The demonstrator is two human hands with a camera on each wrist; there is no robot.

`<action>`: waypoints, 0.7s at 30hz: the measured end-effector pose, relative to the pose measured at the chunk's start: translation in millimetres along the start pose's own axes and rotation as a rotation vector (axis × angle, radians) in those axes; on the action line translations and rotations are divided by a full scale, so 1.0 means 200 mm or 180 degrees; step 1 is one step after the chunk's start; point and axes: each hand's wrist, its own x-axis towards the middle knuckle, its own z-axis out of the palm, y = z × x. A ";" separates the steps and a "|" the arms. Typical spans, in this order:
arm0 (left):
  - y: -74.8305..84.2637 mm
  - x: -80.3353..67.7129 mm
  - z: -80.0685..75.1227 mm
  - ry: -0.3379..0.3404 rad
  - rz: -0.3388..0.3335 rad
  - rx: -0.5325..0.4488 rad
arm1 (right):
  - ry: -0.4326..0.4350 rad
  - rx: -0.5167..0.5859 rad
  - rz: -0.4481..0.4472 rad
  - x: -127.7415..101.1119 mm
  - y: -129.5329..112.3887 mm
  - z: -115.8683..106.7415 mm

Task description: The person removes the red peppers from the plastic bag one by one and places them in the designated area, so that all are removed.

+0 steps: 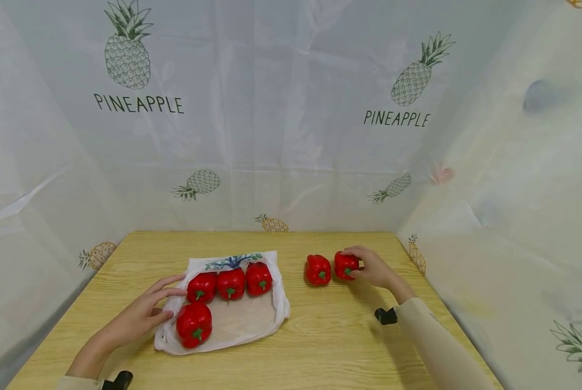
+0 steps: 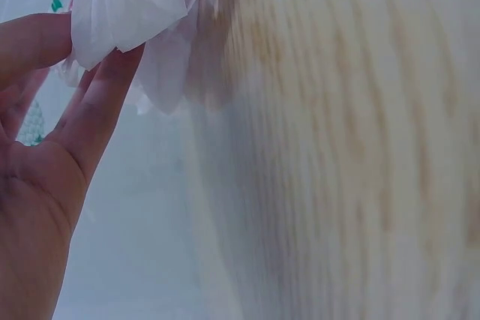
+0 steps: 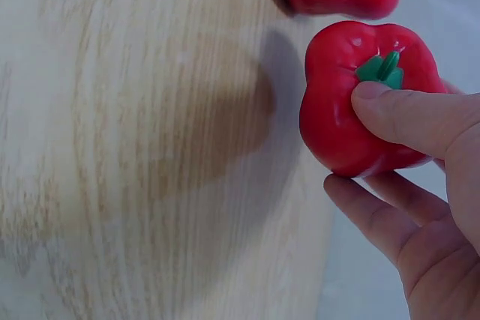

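Right hand (image 1: 376, 269) grips the rightmost red pepper (image 1: 346, 265) on the wooden table (image 1: 330, 336): thumb pressed just by the green stem, other fingers curled around the far side, clear in the right wrist view (image 3: 360, 95). That pepper sits on the table right of centre, just beside a second loose pepper (image 1: 317, 269); the two are close, can't tell if they touch. Left hand (image 1: 142, 314) is at the left edge of the white plastic bag (image 1: 252, 319), which lies flat and spread open on the table left of centre. Left wrist view shows the bag's edge (image 2: 127, 5) pinched between thumb and straight fingers (image 2: 97, 103), palm otherwise loose and open. Four peppers lie on the bag: three in a row toward the back (image 1: 230, 282), side by side and about touching, and one in front (image 1: 194, 323) at the left, nearest the left hand. All stems face the camera. Bag has a blue-green print (image 1: 232, 261) at its far edge. Pineapple-print sheeting (image 1: 291, 108) walls off the table on the back and sides.
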 end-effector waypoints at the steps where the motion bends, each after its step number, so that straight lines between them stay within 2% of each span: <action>1: 0.00 0.00 0.00 0.0001 0.0002 0.0008 | -0.0016 0.0004 -0.0004 0.00 0.00 0.00; 21: -0.02 0.00 0.00 0.0016 0.0023 0.0100 | -0.0192 0.0065 0.0045 -0.02 0.07 0.03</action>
